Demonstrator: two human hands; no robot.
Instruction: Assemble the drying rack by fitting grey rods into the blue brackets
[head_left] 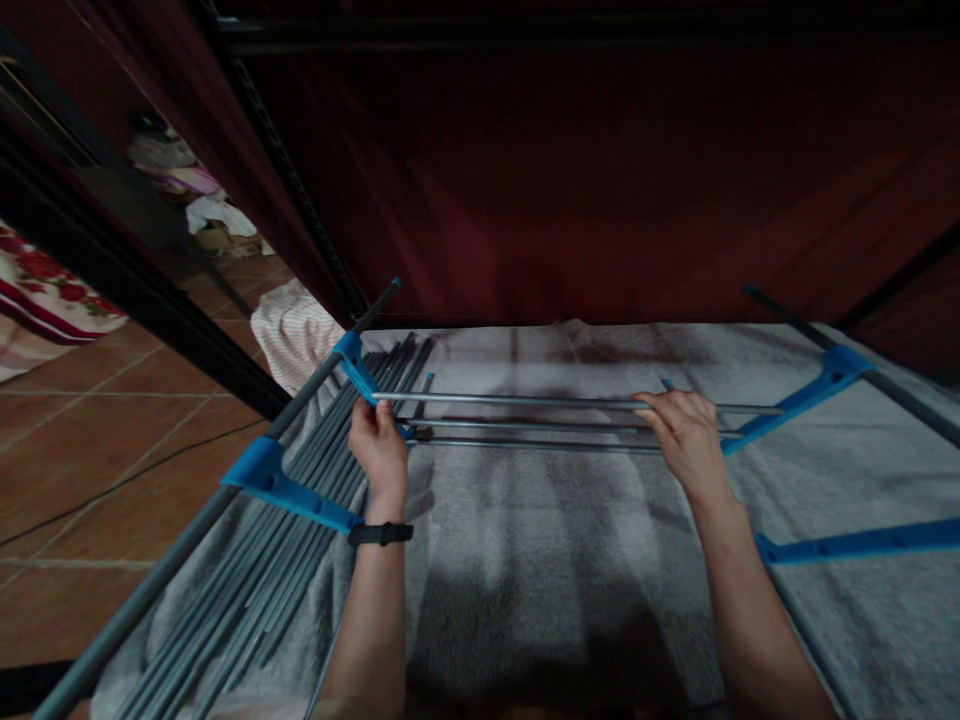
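Observation:
A thin grey metal tube [517, 402] runs crosswise between my hands. My left hand [381, 450], a black band on its wrist, pinches the tube's left end beside a blue plastic bracket [358, 370]. Toward the other end, my right hand [681, 425] is closed over the same tube, fingers on top. The tube's right tip lies at another blue bracket [814, 393]; whether it is seated there I cannot tell. Two more crosswise tubes [525, 428] lie just below it. The brackets are on long grey side poles [176, 555].
Several loose grey tubes [274, 570] lie in a bundle on the grey blanket [525, 560] at left. Lower blue brackets [296, 492] jut inward from both sides. A dark red curtain [562, 190] and black frame bars stand behind. Tiled floor [82, 470] lies to the left.

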